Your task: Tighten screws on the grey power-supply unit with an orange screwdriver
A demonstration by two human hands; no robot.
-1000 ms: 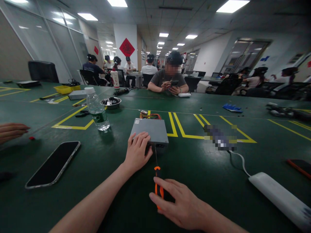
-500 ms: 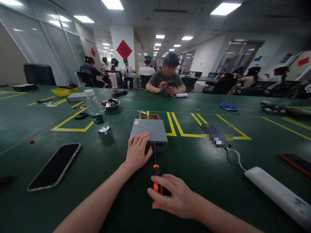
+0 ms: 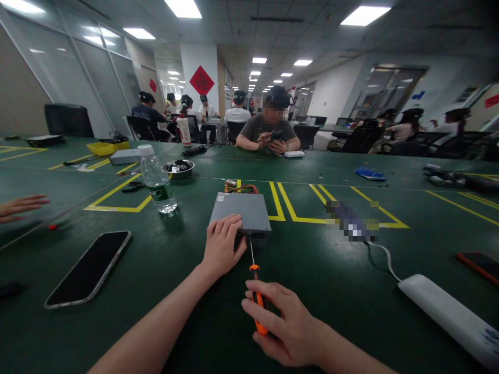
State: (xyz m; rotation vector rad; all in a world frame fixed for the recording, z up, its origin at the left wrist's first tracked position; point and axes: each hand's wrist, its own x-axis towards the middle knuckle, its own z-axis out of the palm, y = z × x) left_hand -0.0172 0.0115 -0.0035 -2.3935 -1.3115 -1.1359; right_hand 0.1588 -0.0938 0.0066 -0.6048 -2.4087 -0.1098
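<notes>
A grey metal computer power supply [image 3: 245, 208] lies on the green table, its bundle of coloured wires [image 3: 245, 189] at the far side. My left hand [image 3: 224, 244] grips its near left edge, fingers flat on top and thumb at the front face. In my right hand [image 3: 283, 322] is an orange and black screwdriver [image 3: 259, 311], its handle between thumb and fingers. The thin metal shaft points away from me, and its tip meets the front face of the power supply; what it touches there is too small to make out.
Left of the power supply are a water bottle [image 3: 158, 182], a metal bowl [image 3: 179, 168] of small parts and a phone [image 3: 89, 267]. Another person's hand [image 3: 23, 206] reaches in from the left edge. A white power strip [image 3: 448, 311] lies right. Someone sits opposite [image 3: 268, 130].
Another person's hand has come in at the left edge. My right hand's fingers have shifted on the screwdriver, whose handle has turned and swung slightly right. My left hand keeps its hold.
</notes>
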